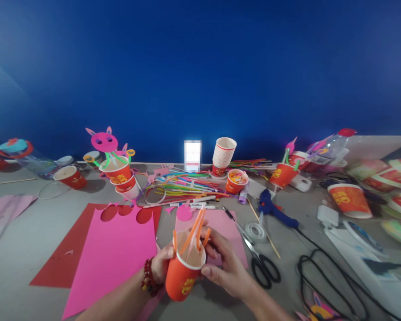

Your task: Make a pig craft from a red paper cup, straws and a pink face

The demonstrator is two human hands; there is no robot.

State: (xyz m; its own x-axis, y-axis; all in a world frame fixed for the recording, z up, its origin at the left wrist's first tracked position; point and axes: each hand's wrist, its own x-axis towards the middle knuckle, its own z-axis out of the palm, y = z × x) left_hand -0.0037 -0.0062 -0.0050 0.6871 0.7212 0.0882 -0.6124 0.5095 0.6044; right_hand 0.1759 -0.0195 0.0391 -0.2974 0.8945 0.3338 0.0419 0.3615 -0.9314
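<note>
An orange-red paper cup with yellow print is tilted toward me, low in the middle of the head view. Orange pipe cleaners stand up inside it, and short orange ends curl over its rim. My left hand, with a red bead bracelet at the wrist, holds the cup's left side. Around the right side of the rim is my right hand, its thumb against the cup and its fingers bent near a curled orange end. Some fingertips of both hands are hidden behind the cup.
Pink paper lies over red paper at the left. Scissors, a blue glue gun and its black cable are at the right. Behind are colored pipe cleaners, stacked white cups and a pink-headed cup figure.
</note>
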